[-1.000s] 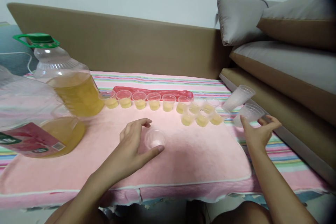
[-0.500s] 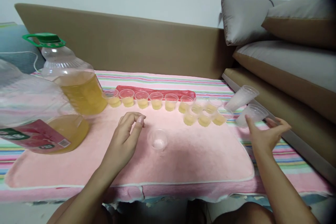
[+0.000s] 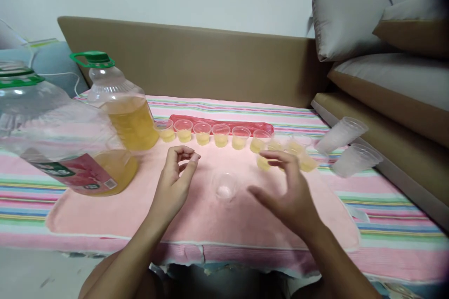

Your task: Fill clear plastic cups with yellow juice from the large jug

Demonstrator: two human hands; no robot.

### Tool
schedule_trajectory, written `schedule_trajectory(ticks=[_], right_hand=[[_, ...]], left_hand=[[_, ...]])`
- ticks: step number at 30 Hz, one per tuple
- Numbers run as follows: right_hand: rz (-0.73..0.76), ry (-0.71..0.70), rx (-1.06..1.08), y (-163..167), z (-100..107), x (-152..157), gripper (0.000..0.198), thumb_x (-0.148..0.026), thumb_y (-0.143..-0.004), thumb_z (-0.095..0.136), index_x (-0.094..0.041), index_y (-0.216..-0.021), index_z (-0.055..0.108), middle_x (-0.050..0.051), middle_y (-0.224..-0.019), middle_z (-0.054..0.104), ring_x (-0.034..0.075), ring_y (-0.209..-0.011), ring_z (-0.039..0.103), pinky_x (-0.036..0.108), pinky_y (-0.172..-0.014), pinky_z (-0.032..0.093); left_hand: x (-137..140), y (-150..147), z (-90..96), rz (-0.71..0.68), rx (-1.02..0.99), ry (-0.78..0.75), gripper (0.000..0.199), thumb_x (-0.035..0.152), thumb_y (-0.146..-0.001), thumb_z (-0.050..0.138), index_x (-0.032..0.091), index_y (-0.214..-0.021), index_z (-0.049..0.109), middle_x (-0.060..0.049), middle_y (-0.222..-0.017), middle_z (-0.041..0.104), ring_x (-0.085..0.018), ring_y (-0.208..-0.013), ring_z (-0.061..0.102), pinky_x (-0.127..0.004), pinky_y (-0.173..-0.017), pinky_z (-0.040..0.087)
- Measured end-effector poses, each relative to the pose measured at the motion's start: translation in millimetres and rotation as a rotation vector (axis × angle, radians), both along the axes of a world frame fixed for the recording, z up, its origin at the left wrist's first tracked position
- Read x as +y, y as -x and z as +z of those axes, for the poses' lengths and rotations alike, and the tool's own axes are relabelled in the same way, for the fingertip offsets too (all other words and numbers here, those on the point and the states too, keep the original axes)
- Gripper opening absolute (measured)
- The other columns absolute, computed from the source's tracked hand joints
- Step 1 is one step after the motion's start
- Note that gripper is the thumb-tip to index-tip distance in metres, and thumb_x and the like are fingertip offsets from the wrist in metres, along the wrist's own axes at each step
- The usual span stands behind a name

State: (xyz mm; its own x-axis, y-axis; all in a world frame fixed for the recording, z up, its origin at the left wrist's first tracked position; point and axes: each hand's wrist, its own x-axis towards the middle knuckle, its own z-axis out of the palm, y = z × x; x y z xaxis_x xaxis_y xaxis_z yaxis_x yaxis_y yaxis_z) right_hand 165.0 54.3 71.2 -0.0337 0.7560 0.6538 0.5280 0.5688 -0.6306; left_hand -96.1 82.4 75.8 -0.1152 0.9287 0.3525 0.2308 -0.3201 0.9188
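Note:
A clear plastic cup [image 3: 225, 188], with no liquid visible in it, stands on the pink mat [image 3: 147, 222] between my hands. My left hand [image 3: 177, 173] hovers left of it, its fingers curled and thumb tip close to the index fingertip, with nothing visible in them. To the cup's right, my right hand [image 3: 287, 191] is open and holds nothing, thumb spread from the fingers and slightly blurred. Behind them runs a row of cups with pale yellow liquid [image 3: 220, 139]. More filled cups [image 3: 307, 162] cluster at its right end, partly hidden by my right hand.
Two big jugs of yellow liquid, the near one [image 3: 98, 173] and the far one [image 3: 135, 121], stand at left. Two stacks of cups, one [image 3: 342, 134] behind the other [image 3: 356, 160], lean at right beside stacked cushions [image 3: 393, 74]. A red plastic wrapper [image 3: 245, 126] lies behind the row.
My right hand has left the nearer cup stack and moved left toward the single cup. My left hand keeps its curled shape. The whole view has shifted, so things appear further right.

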Motion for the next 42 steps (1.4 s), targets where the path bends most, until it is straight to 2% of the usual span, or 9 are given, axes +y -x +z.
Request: schedule_trajectory(ticks=[3,7,13,17,30,42], right_hand=[[0.103,0.178,-0.056,26,-7,-3,0.088,-0.063,-0.079,0.095,-0.023,-0.141,0.048,0.012,-0.14,0.054,0.034,-0.127,0.055,0.052,-0.102,0.052],[0.133,0.254,-0.058,35,-20,-2,0.08,-0.055,-0.076,0.096,-0.023,-0.133,0.049,0.011,-0.134,0.055,0.034,-0.123,0.055,0.055,-0.101,0.052],[0.118,0.264,-0.053,45,-24,-2,0.058,-0.046,-0.083,0.085,-0.023,-0.124,0.05,0.008,-0.124,0.056,0.031,-0.115,0.054,0.05,-0.095,0.051],[0.095,0.266,-0.045,45,-22,-1,0.052,-0.045,-0.086,0.079,-0.022,-0.122,0.05,0.008,-0.121,0.056,0.029,-0.112,0.054,0.049,-0.093,0.049],[0.104,0.249,-0.047,38,-31,2,0.055,-0.05,-0.092,0.074,-0.026,-0.132,0.045,0.008,-0.13,0.052,0.03,-0.121,0.051,0.054,-0.106,0.046],[0.108,0.26,-0.046,36,-35,2,0.065,-0.052,-0.089,0.079,-0.026,-0.137,0.043,0.009,-0.134,0.051,0.031,-0.125,0.051,0.055,-0.108,0.046]], left_hand=[[-3,7,-7.6,0.024,0.011,0.046,0.026,0.045,-0.098,0.065,0.025,-0.111,0.054,-0.004,-0.113,0.06,-0.021,-0.113,0.062,-0.037,-0.099,0.05],[-7,17,-14.7,0.025,0.022,0.079,0.029,0.046,-0.097,0.063,0.025,-0.113,0.051,-0.005,-0.114,0.06,-0.022,-0.114,0.063,-0.038,-0.097,0.052],[-9,22,-15.4,0.001,-0.013,0.079,0.031,0.045,-0.099,0.063,0.025,-0.116,0.049,-0.004,-0.111,0.061,-0.021,-0.112,0.064,-0.039,-0.099,0.051],[-7,18,-17.7,-0.041,-0.041,0.069,0.031,0.044,-0.1,0.063,0.025,-0.119,0.048,-0.004,-0.111,0.06,-0.02,-0.11,0.063,-0.039,-0.099,0.049],[-8,16,-17.9,-0.057,-0.035,0.076,0.031,0.044,-0.098,0.065,0.025,-0.117,0.049,-0.002,-0.108,0.06,-0.021,-0.108,0.063,-0.04,-0.099,0.049],[-7,14,-22.6,-0.087,0.021,0.059,0.025,0.042,-0.099,0.064,0.025,-0.114,0.053,-0.003,-0.111,0.059,-0.018,-0.108,0.062,-0.034,-0.096,0.049]])
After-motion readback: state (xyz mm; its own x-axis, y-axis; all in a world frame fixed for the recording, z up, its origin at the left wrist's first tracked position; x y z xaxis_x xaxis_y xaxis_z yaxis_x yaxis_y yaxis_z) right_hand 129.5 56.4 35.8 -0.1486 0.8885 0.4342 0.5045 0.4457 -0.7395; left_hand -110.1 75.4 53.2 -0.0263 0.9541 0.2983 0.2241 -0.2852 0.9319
